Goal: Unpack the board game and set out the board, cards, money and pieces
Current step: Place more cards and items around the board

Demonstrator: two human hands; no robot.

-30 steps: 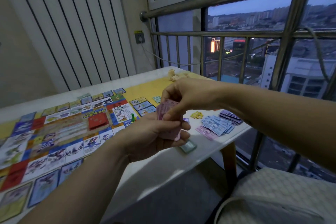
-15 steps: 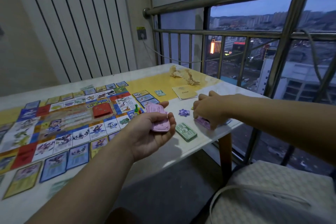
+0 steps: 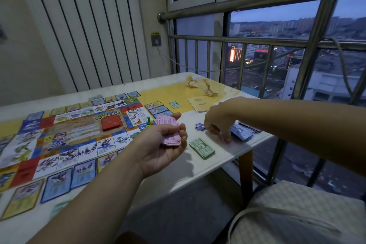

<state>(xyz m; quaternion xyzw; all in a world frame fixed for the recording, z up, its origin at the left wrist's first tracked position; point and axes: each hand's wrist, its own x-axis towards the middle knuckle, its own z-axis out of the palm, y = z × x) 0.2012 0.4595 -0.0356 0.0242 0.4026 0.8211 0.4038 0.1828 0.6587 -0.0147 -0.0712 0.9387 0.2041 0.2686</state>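
Dusk over a city skyline fills the window behind a steel railing (image 3: 247,40), beside a white table (image 3: 178,172) with a yellow panel, where a board game is being laid out. The board (image 3: 69,134) lies flat on the left part of the table, with a red deck of cards (image 3: 111,124) at its centre and a green pawn (image 3: 148,120) upright near its right edge. More cards (image 3: 57,184) line the near side of the board, and others (image 3: 158,108) sit just beyond its right edge. The person's left hand (image 3: 164,144), palm up above the table, cradles a stack of pink notes (image 3: 169,130) in curled fingers with the thumb on top. The right hand (image 3: 219,123) reaches down to the table's right edge, fingertips on a loose pink note (image 3: 224,140); whether it pinches or only presses the note cannot be told. Between the hands lies a stack of green notes (image 3: 202,145), with a pile of blue notes (image 3: 241,133) just right of the right hand and a small purple star piece (image 3: 199,126) to its left. A folded leaflet (image 3: 200,103) and crumpled wrapping (image 3: 202,86) rest further back.
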